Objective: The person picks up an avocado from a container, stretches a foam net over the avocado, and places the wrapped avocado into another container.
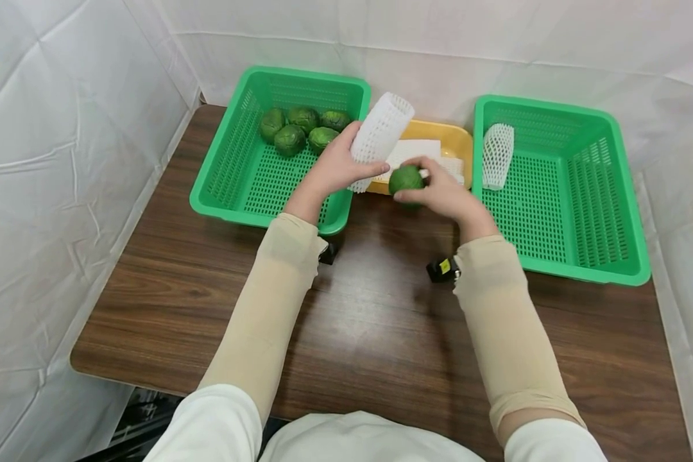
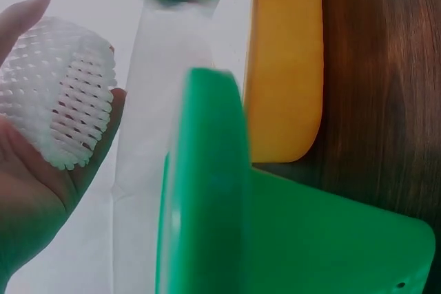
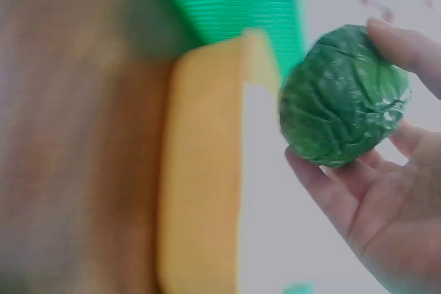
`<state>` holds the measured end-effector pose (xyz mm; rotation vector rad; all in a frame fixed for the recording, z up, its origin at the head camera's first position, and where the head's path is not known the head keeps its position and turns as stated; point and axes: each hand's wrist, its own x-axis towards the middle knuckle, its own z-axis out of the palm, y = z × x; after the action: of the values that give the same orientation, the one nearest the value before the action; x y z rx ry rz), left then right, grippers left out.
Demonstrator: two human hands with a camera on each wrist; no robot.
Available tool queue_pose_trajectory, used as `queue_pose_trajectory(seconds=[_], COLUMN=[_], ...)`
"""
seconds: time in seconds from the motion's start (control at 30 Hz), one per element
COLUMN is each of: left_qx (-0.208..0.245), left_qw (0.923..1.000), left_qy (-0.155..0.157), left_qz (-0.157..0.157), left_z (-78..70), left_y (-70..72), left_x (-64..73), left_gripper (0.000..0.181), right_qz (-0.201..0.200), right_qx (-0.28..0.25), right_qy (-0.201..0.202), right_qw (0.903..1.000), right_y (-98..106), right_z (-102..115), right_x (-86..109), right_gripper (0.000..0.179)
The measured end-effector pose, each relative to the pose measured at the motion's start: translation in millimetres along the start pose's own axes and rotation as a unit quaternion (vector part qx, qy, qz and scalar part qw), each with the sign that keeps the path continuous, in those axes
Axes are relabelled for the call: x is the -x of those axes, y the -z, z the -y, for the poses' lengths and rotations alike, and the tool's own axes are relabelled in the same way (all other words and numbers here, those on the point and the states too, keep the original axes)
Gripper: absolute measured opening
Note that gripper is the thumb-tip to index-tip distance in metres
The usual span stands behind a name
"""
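Note:
My left hand (image 1: 342, 163) grips a white foam net sleeve (image 1: 383, 127), which tilts up to the right with its round upper end gaping. The left wrist view shows the mesh (image 2: 58, 94) between thumb and fingers. In my right hand (image 1: 446, 194) is a round green fruit (image 1: 406, 181), held just below and to the right of the sleeve, apart from it. Up close its surface (image 3: 344, 98) looks glossy and wrinkled, with the thumb on one side and fingertips on the other.
Several similar green fruits (image 1: 290, 140) lie in the left green basket (image 1: 216, 163). Between the baskets, a yellow tray (image 1: 459, 138) holds white foam sleeves (image 1: 418, 149). The right green basket (image 1: 635, 212) contains one netted sleeve (image 1: 498, 156) against its left wall. All stand on a brown wooden table (image 1: 375, 333).

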<state>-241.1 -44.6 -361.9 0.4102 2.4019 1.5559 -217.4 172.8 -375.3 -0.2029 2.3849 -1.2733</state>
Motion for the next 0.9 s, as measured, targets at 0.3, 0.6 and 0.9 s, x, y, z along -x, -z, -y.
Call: queue_pose_trajectory(seconds=[0.3,0.6,0.9], left_qx=[-0.002,-0.063,-0.045], left_qw=[0.9994,0.9943,0.9944], left_qy=[-0.001,-0.024,-0.031], left_qz=[0.035,0.082,0.091], left_z=[-2.4,-6.3,-6.4], left_y=[-3.7,-12.2,-18.7], left_x=[0.5,-2.5,1.2], left_gripper=[0.078,0.071,0.07], right_qz=[-0.185,-0.22,-0.193], right_qx=[-0.27,-0.442,-0.431], right_qy=[0.11,0.233,0.229], right_qw=[0.9386,0.8375,0.8515], right_y=[44,49,42], right_z=[34,40,35], right_x=[23.4,32.2,32.1], right_gripper=[0.049,0.045,0.042])
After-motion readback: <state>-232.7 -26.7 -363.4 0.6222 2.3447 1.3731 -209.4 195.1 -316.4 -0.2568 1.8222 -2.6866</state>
